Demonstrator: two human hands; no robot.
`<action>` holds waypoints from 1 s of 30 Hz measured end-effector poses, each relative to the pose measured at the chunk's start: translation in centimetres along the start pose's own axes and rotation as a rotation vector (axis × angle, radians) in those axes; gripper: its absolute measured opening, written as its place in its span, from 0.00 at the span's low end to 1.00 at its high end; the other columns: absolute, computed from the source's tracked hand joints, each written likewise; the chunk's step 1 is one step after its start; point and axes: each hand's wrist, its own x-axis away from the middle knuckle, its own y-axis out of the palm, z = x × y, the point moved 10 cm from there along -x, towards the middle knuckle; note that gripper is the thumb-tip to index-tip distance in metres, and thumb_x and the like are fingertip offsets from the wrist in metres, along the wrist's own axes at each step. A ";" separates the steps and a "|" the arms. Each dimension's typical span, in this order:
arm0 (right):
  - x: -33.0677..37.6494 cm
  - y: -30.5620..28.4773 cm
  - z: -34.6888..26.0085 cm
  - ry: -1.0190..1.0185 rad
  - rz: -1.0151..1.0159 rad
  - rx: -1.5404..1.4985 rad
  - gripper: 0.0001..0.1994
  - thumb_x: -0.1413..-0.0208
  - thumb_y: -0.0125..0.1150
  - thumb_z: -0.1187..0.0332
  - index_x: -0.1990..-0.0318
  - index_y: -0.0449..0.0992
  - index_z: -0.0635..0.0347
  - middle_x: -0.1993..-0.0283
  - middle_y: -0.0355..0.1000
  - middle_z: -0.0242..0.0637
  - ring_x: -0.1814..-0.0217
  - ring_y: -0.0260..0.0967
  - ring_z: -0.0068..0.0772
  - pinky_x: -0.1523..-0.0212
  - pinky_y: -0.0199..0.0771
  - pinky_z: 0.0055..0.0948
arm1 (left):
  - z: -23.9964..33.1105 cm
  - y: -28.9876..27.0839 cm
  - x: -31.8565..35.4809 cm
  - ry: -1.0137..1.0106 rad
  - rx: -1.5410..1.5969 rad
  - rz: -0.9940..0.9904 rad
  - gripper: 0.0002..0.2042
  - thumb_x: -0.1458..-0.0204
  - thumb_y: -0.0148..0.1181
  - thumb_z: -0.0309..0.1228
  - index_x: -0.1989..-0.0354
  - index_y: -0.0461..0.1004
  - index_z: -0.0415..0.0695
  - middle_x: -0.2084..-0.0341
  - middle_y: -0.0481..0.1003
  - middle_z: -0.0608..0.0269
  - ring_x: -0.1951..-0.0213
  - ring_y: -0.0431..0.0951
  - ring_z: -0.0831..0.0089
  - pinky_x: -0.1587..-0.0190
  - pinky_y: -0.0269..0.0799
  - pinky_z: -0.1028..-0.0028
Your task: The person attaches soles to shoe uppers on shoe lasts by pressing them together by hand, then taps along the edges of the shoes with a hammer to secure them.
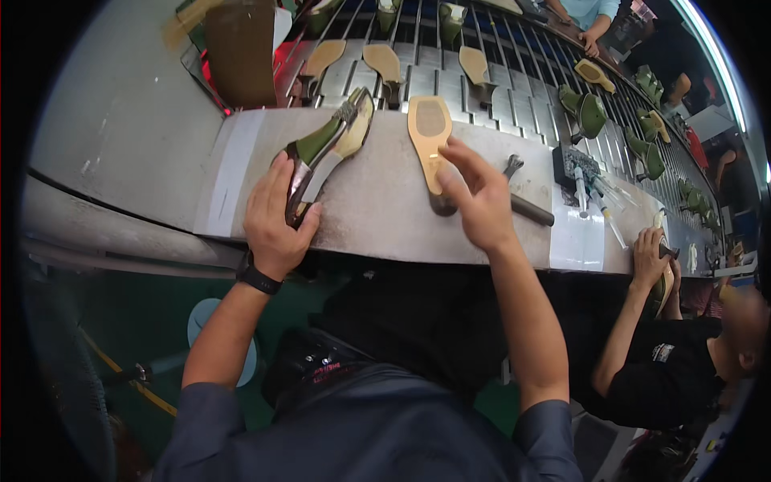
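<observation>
Pale grey metal panelling (112, 120) fills the far left, then an upright brown rectangular board (239, 60) with red light glowing beside it. Below, past the bench edge, a pale blue rounded object (202, 321) is partly hidden by the left forearm. The left hand (277, 210), with a black wristband (259, 275), is curled around the lower end of an olive-green heeled shoe (321, 145) with metallic dark trim and a pale lining, resting slantwise on a pale grey worktop (361, 233). Apart from it, to the right, lies a tan, paddle-shaped sole (430, 120) with a brownish patch. The right hand (482, 197), slightly blurred, has thumb and fingers spread over its narrow part, covering some of it; whether they grip it, I cannot tell. Crowding that hand's right side are a metal tool head (514, 166) and a dark rounded handle (532, 210). Further right, a dark block (564, 167) stands against slender clear tubes (601, 197), near a white strip (577, 245). Behind everything, a metal-barred rack (514, 108) runs across, carrying more tan soles (474, 66) and green shoes (590, 118). At far right, a black-shirted co-worker (662, 373) holds another shoe (662, 281) in both hands; top right, someone's pale blue sleeve (606, 8) shows.
</observation>
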 end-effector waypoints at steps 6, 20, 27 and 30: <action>-1.7 3.8 2.7 0.222 -0.114 -0.381 0.23 0.25 0.54 0.57 0.72 0.76 0.63 0.80 0.72 0.35 0.81 0.66 0.21 0.77 0.65 0.23 | -1.4 -0.2 -0.3 0.021 0.007 -0.005 0.37 0.54 0.72 0.27 0.31 0.69 0.35 0.34 0.73 0.41 0.40 0.76 0.43 0.37 0.71 0.52; -0.7 1.9 1.7 0.322 0.134 -0.162 0.26 0.31 0.65 0.62 0.83 0.66 0.59 0.83 0.61 0.21 0.80 0.52 0.13 0.80 0.50 0.25 | -6.9 4.0 -9.9 -0.304 0.412 -0.286 0.36 0.44 0.71 0.51 0.37 0.73 0.34 0.50 0.81 0.39 0.47 0.82 0.49 0.41 0.75 0.59; 3.0 -1.2 3.3 0.121 0.368 -0.164 0.11 0.37 0.70 0.68 0.62 0.75 0.67 0.66 0.76 0.33 0.66 0.72 0.20 0.63 0.74 0.23 | 0.3 8.5 -11.0 -0.136 -0.058 -0.719 0.41 0.53 0.74 0.46 0.31 0.68 0.39 0.50 0.80 0.38 0.48 0.80 0.40 0.45 0.75 0.51; 4.6 -0.4 -1.3 -0.166 0.279 0.392 0.23 0.46 0.72 0.72 0.43 0.74 0.71 0.39 0.71 0.63 0.37 0.73 0.60 0.37 0.74 0.48 | -0.2 7.7 -10.8 -0.135 -0.098 -0.701 0.40 0.52 0.73 0.46 0.32 0.69 0.39 0.51 0.80 0.38 0.48 0.80 0.40 0.45 0.76 0.52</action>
